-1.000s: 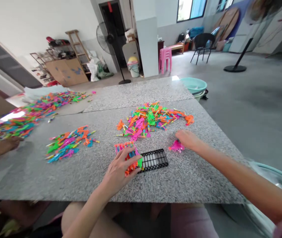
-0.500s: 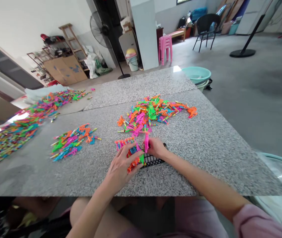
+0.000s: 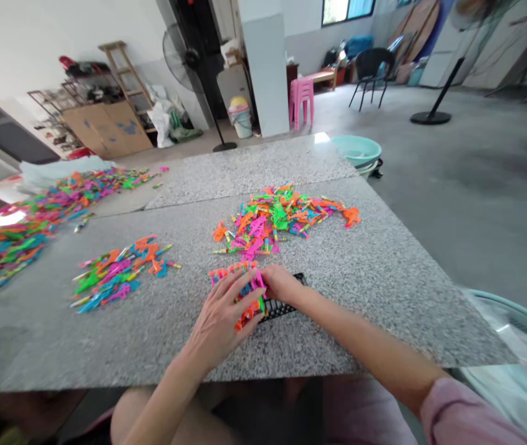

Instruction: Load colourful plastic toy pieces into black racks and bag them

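A black grid rack (image 3: 278, 309) lies on the speckled stone table, its left part packed with small upright plastic pieces (image 3: 247, 316) in orange, pink, blue and green. My left hand (image 3: 221, 309) lies over these pieces, fingers stretched and apart, fingertips touching the last filled row. At that row's edge, my right hand (image 3: 282, 285) pinches a bright pink plastic piece (image 3: 258, 282), low against the rack. My right fingers partly hide it, and its lower end is out of sight. The rack's right end shows bare grid openings beneath my right wrist.
Just beyond the rack is a loose heap of similar pieces (image 3: 282, 213). A smaller heap (image 3: 122, 272) lies left, and a large spread (image 3: 36, 216) covers the table's far left. A turquoise basin (image 3: 358, 148) stands past the far right edge; another tub (image 3: 513, 315) is at right.
My right hand has brought the pink piece down and left, against the filled rows. My left hand stays over the pieces. The whole view has shifted slightly.
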Tool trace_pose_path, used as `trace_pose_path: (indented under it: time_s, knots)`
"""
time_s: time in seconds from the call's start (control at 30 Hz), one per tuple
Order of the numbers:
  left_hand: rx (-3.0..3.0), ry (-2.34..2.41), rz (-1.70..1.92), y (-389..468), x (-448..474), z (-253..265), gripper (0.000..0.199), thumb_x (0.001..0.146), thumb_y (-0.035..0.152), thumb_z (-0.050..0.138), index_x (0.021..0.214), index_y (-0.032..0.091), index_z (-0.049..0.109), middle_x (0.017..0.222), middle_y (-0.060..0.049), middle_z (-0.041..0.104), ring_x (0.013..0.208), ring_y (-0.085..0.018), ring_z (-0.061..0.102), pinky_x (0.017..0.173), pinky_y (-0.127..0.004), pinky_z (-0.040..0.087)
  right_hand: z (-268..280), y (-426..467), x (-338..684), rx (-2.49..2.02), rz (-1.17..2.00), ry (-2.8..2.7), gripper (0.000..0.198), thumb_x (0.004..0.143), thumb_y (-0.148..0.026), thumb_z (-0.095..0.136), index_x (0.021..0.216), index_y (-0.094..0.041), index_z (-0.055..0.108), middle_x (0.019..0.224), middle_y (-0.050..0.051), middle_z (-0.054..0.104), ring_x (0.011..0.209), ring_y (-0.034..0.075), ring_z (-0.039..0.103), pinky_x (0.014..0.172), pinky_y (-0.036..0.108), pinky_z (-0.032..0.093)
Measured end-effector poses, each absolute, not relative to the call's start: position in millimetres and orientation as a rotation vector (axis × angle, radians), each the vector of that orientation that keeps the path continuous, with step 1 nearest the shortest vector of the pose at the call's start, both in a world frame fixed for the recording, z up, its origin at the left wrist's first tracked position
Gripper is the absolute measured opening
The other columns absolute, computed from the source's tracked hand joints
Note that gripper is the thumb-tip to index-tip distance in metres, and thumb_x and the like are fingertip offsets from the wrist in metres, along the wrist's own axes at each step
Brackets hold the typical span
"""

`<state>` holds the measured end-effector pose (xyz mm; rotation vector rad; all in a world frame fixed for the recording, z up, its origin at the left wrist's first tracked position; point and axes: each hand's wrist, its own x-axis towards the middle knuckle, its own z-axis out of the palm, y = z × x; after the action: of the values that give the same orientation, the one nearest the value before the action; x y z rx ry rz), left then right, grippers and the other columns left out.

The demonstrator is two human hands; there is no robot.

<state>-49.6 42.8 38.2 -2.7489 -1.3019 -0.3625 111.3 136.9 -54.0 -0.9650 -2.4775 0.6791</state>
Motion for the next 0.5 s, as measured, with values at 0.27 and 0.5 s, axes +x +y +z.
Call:
trace_pose_path:
  time_s: [0.27, 0.5]
  knots:
    - [-2.731, -1.094, -0.265, 58, -66, 31, 0.047, 0.091, 0.036, 0.059, 0.136, 0.024, 0.052, 0.135, -0.005, 0.062, 0.132, -0.032, 0.049, 0.097, -0.046, 0.053, -45, 179, 163, -1.115, 0.561, -2.425, 0.048, 0.077, -0.026, 0.074, 0.123, -0.02, 0.062, 0.121, 0.008, 0.067, 0.111, 0.024, 0.06, 0.092, 0.03, 0.045]
    - [-2.743, -1.099, -0.35, 61, -67, 26, 0.043, 0.089, 0.039, 0.06, 0.13, 0.028, 0.056, 0.129, -0.002, 0.066, 0.127, -0.032, 0.054, 0.097, -0.044, 0.054, -38, 190, 286, -2.108, 0.128, -2.175, 0.041, 0.1, -0.033, 0.041, 0.125, -0.005, 0.059, 0.134, 0.026, 0.051, 0.126, 0.035, 0.046, 0.102, 0.047, 0.037]
